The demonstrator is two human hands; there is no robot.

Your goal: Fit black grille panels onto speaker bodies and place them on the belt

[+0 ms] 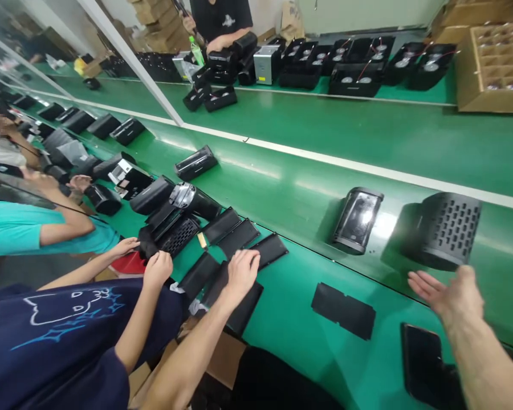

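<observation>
Two of the hands in view are ours. Our left hand [241, 275] reaches forward from the lower middle, forearm slanting up across the frame, its fingers [251, 263] close together and curled down onto a black flat panel [239, 307]. Whether they clamp it we cannot tell. Our right hand [451, 296] sits far out to the right, palm down, fingers [423, 285] spread wide apart and holding nothing, just beside a black perforated housing [442, 230]. A black plate [343, 310] lies on the green bench [290, 364] between our hands. To our left, a co-worker in a navy T-shirt [68, 336] has both bare hands at a heap of black casing parts [179, 233] — one hand [158, 269] right against them.
</observation>
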